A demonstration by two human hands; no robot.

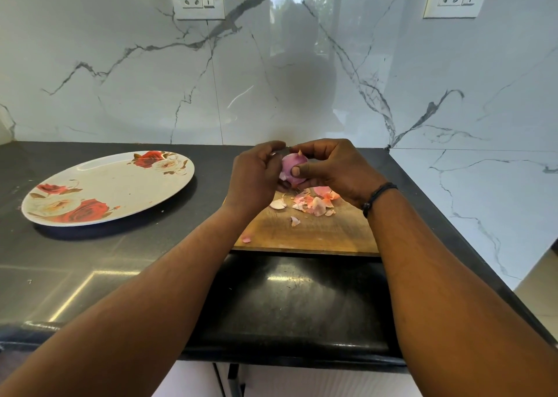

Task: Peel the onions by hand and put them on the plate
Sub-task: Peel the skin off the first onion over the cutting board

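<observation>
Nearest the lens: two bare forearms reaching forward over the dark worktop (pixel 90 260); a black band (pixel 377 195) sits on the right wrist. Both hands meet above the far end of a wooden cutting board (pixel 311 233). Left hand (pixel 256 176) and right hand (pixel 332 170) are each curled round one onion (pixel 292 167), held between them and clear of the board. The right thumb presses its pink side. The left fingers cover the other side; I cannot tell whether they pinch a flap of skin. The onion's pointed tip stands up, so its long axis runs roughly vertical.

Key relation: the plate (pixel 99 185) lies to the left of the hands, well apart, nearer the left hand. I judge the left arm has the shorter path there.

Counts: one onion, one plate with no onion on it, one board. Loose skin scraps (pixel 315 205): several, perhaps eight, mostly under the hands.
</observation>
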